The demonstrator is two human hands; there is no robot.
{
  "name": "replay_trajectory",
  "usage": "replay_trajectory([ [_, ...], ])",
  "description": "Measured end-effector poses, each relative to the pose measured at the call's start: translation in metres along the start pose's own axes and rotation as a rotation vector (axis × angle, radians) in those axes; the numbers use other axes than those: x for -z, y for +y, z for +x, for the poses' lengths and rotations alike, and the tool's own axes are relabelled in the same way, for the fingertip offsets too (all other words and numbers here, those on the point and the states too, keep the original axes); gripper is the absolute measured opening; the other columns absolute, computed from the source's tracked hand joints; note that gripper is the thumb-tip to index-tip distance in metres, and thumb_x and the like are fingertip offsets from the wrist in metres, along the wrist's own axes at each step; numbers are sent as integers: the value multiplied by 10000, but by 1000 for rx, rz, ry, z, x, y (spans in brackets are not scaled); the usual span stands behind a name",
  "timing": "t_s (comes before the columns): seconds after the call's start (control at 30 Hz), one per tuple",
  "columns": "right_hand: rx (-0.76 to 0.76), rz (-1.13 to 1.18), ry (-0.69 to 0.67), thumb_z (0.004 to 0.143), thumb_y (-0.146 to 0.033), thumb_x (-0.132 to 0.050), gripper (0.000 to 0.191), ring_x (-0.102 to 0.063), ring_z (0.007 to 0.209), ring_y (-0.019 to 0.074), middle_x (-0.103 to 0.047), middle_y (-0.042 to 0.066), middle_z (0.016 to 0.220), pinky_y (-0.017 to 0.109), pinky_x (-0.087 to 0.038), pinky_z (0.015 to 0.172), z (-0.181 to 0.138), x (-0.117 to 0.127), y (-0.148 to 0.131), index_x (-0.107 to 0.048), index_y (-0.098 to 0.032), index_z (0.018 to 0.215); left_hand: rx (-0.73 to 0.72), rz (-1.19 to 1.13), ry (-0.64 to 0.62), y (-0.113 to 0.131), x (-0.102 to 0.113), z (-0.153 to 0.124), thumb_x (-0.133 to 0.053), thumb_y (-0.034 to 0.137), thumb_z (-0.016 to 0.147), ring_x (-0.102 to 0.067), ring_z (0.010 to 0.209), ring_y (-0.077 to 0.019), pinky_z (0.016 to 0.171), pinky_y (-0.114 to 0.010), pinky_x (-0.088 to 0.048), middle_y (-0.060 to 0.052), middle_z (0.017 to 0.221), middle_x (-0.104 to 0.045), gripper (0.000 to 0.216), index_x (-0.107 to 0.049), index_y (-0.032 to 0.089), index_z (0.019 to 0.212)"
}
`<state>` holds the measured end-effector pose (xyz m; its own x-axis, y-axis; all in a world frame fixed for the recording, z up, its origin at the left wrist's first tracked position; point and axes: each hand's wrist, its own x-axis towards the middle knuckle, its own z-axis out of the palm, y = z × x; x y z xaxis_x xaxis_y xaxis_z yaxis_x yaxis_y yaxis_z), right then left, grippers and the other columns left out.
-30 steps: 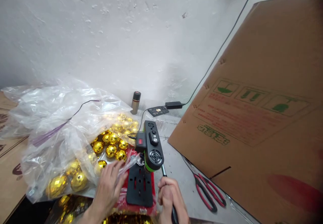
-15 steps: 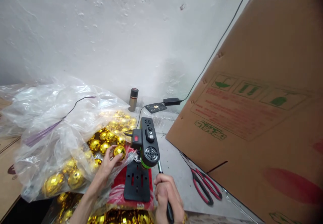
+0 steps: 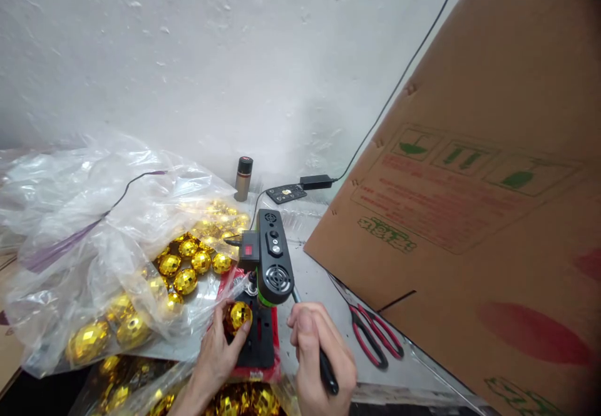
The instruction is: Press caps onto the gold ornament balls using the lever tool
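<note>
My left hand point(image 3: 216, 353) is closed on a faceted gold ball point(image 3: 240, 314) and holds it on the black base plate point(image 3: 263, 341) of a small black and green bench press point(image 3: 273, 264). My right hand point(image 3: 319, 356) is wrapped round the press's black lever handle point(image 3: 325, 366), to the right of the base. A clear plastic bag point(image 3: 94, 241) with several more gold balls point(image 3: 188, 266) lies open to the left of the press.
Red-handled scissors point(image 3: 370, 334) lie right of the press. A big tilted cardboard box point(image 3: 469, 184) fills the right side. A small brown bottle point(image 3: 243, 178), a power adapter point(image 3: 317, 182) and a cable sit by the white wall. More gold balls point(image 3: 244, 400) lie at the near edge.
My left hand took a gold ball out of the bag and brought it right and down onto the press's base plate. My right hand stayed on the lever.
</note>
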<state>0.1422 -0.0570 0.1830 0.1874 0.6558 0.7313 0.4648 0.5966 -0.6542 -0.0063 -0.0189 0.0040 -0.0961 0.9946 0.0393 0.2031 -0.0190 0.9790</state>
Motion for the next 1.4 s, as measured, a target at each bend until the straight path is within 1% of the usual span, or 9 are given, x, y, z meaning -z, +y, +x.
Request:
replay_trajectory([
  [0.13, -114, 25, 77, 1122, -129, -442, 291, -502, 647, 84, -536, -35, 782, 237, -373, 580, -6, -8, -8, -542, -234, 869, -190, 151, -43, -16, -8, 3, -688, 523, 906, -707, 1339, -407, 1137, -615, -565, -196, 1416, -752, 564, -630, 220, 1378],
  [0.27, -171, 31, 120, 1132, -153, -444, 301, -485, 629, 90, -538, -32, 779, 276, -329, 571, -10, -13, -13, -556, -229, 863, -271, 170, -98, -21, -10, 6, -710, 472, 913, -717, 1332, -408, 1130, -609, -589, -205, 1412, -752, 559, -633, 209, 1400],
  [0.37, -170, 25, 122, 1125, -147, -452, 305, -516, 649, 107, -559, -16, 773, 299, -320, 572, -13, -13, -13, -565, -222, 852, -280, 157, -125, -23, -11, 2, -730, 448, 916, -708, 1346, -409, 1149, -605, -582, -212, 1424, -740, 562, -628, 207, 1414],
  [0.6, -210, 36, 151, 1121, -129, -448, 334, -537, 679, 120, -561, -4, 782, 296, -375, 620, -16, -15, -15, -558, -222, 820, -256, 120, -144, -31, -11, -11, -738, 407, 923, -684, 1382, -409, 1170, -606, -567, -207, 1463, -709, 568, -602, 214, 1439],
  [0.7, -223, 36, 155, 1129, -148, -446, 339, -549, 685, 118, -561, -6, 786, 289, -389, 633, -15, -16, -18, -556, -220, 816, -249, 128, -201, -25, -7, -8, -749, 404, 911, -665, 1401, -412, 1183, -603, -552, -213, 1476, -698, 580, -609, 209, 1439],
  [0.83, -253, 37, 155, 1139, -184, -452, 356, -521, 667, 111, -565, -7, 793, 281, -397, 638, -15, -16, -19, -560, -218, 802, -244, 159, -286, -8, -5, 4, -742, 355, 887, -696, 1326, -388, 1138, -584, -569, -197, 1441, -713, 556, -628, 215, 1414],
  [1.03, -221, 28, 145, 1130, -153, -436, 370, -518, 640, 110, -565, -6, 777, 278, -402, 629, -18, -14, -15, -545, -214, 781, -270, 276, -272, -1, -14, 22, -793, 359, 787, -717, 1132, -399, 1025, -597, -569, -164, 1204, -784, 493, -717, 200, 1247],
  [1.23, -151, -50, 171, 1118, -145, -427, 373, -543, 657, 113, -589, -12, 792, 286, -396, 663, -36, -19, 0, -518, -220, 764, -280, 312, -266, -9, -16, 21, -809, 317, 762, -700, 1107, -383, 1018, -561, -554, -135, 1163, -777, 473, -728, 220, 1218],
  [1.4, -91, -121, 238, 1091, -120, -384, 343, -560, 707, 137, -594, -18, 803, 303, -441, 762, -52, -31, 15, -513, -234, 794, -280, 299, -236, -12, -17, 19, -810, 335, 771, -681, 1112, -378, 1008, -545, -557, -131, 1156, -765, 452, -729, 224, 1201],
])
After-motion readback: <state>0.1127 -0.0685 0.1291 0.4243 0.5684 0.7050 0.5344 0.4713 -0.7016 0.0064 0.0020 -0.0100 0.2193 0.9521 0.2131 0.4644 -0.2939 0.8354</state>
